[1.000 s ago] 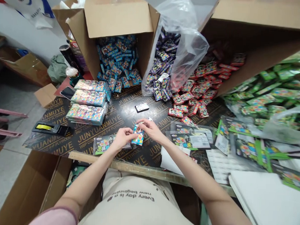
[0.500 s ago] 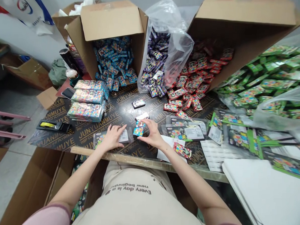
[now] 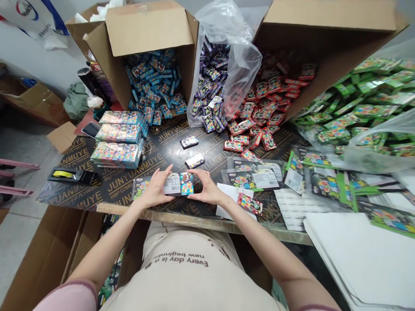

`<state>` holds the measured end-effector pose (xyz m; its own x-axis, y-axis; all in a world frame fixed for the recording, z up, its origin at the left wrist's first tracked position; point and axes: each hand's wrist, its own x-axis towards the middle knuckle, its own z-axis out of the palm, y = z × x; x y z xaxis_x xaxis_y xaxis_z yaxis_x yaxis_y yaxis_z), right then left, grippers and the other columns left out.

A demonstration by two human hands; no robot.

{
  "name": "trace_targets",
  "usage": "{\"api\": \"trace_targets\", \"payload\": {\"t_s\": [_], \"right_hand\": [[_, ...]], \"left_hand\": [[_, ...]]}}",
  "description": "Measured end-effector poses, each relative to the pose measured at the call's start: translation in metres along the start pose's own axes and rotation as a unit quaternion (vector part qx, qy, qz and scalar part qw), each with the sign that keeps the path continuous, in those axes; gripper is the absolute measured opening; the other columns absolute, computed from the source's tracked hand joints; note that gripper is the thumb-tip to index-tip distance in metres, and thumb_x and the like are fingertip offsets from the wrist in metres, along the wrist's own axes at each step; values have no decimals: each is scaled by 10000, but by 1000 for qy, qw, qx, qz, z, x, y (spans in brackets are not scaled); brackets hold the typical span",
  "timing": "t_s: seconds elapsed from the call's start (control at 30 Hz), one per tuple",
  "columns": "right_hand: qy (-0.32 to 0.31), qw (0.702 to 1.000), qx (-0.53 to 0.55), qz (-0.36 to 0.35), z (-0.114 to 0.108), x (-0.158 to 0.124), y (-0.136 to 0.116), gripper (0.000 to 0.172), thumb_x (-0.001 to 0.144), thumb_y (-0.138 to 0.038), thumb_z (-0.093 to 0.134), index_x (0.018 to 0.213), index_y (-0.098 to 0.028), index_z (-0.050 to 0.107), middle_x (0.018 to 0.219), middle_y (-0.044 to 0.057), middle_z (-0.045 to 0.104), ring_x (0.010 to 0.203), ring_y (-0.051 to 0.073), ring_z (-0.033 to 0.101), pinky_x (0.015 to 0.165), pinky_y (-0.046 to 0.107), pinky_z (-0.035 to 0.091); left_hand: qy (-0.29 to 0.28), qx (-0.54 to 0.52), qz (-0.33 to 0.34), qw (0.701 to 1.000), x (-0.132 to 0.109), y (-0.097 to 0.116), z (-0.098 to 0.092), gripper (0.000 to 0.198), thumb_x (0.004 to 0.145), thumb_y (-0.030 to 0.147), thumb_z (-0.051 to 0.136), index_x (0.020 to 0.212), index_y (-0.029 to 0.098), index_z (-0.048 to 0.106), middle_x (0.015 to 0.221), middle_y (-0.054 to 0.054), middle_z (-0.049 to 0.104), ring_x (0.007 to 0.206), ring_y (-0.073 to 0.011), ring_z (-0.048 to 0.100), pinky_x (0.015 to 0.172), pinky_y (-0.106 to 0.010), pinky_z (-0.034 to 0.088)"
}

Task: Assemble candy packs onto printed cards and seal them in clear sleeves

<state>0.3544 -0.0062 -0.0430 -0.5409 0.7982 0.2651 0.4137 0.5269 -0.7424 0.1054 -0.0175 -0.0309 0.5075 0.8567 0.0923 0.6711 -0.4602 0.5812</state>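
Observation:
My right hand (image 3: 206,187) grips a small blue candy-like packet (image 3: 187,184) between thumb and fingers at its upper and lower edges. Directly left of it, the packet meets the end of a flat dark printed package (image 3: 172,184) with a white barcode label. My left hand (image 3: 157,188) spans that package, thumb at the near edge and fingers at the far edge, hiding its middle; its colourful end (image 3: 140,188) shows beyond the hand. Two small dark packets, one nearer (image 3: 195,160) and one farther (image 3: 189,142), lie on the table ahead of my hands.
Wrapped bundles (image 3: 116,154) and a tape dispenser (image 3: 72,175) are at left. Behind stand a carton of blue packets (image 3: 155,82), a bag of purple ones (image 3: 214,82) and a carton of red ones (image 3: 265,103). Green packets (image 3: 367,112) and white sheets (image 3: 368,259) lie right.
My right hand has brought the blue packet left and nearer, up against the flat package. My left hand's fingers have drawn in around the package's edges.

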Motion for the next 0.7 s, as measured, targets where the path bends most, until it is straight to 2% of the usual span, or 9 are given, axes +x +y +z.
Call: {"api": "trace_targets", "payload": {"t_s": [0.07,0.17,0.23,0.33,0.4,0.53,0.7], "right_hand": [[11,1000,2,2,-1,-1,1,729,662,-427,750,1293,-233,441,1268,110,570,1172,300,522,987,457,324],[54,998,-20,10,-3,-1,0,700,631,-404,756,1246,-224,475,1224,106,584,1145,305,528,969,456,327],[63,998,-25,9,-4,-1,-1,701,607,-388,755,1229,-219,480,1202,104,588,1130,308,531,961,457,326],[29,999,-20,-1,-4,0,-2,709,596,-367,734,1238,-230,466,1190,93,592,1117,300,536,970,454,314],[14,1000,-25,-3,-4,0,-3,705,603,-361,719,1247,-237,461,1191,87,590,1116,295,535,977,453,303],[20,999,-23,-10,-5,0,-4,684,614,-358,715,1238,-234,466,1185,90,586,1118,295,531,980,455,297],[20,999,15,-25,-7,1,-2,657,601,-331,724,1199,-218,478,1175,99,585,1118,294,525,980,461,319]], "left_hand": [[4,-11,-15,1000,1,1,0,1129,637,320,753,1497,244,24,1280,-87,540,1224,-280,487,1140,-532,193],[18,-22,-45,999,2,2,-2,1112,617,330,769,1486,241,81,1262,-96,532,1188,-286,499,1081,-501,305],[6,-12,-35,999,4,3,-4,1015,617,327,763,1456,243,198,1264,-105,509,1171,-287,490,1030,-464,364],[-44,43,19,998,7,5,-8,789,630,329,731,1350,253,420,1233,-108,480,1137,-294,467,998,-452,378],[-62,77,31,995,9,8,-10,742,615,346,725,1311,257,485,1194,-110,469,1108,-304,455,978,-461,381],[-64,94,18,993,12,10,-11,859,579,387,724,1373,234,434,1156,-114,457,1069,-310,447,950,-463,385],[-66,83,17,994,11,9,-7,886,583,414,711,1392,209,415,1129,-109,457,1052,-298,449,939,-447,385]]}}
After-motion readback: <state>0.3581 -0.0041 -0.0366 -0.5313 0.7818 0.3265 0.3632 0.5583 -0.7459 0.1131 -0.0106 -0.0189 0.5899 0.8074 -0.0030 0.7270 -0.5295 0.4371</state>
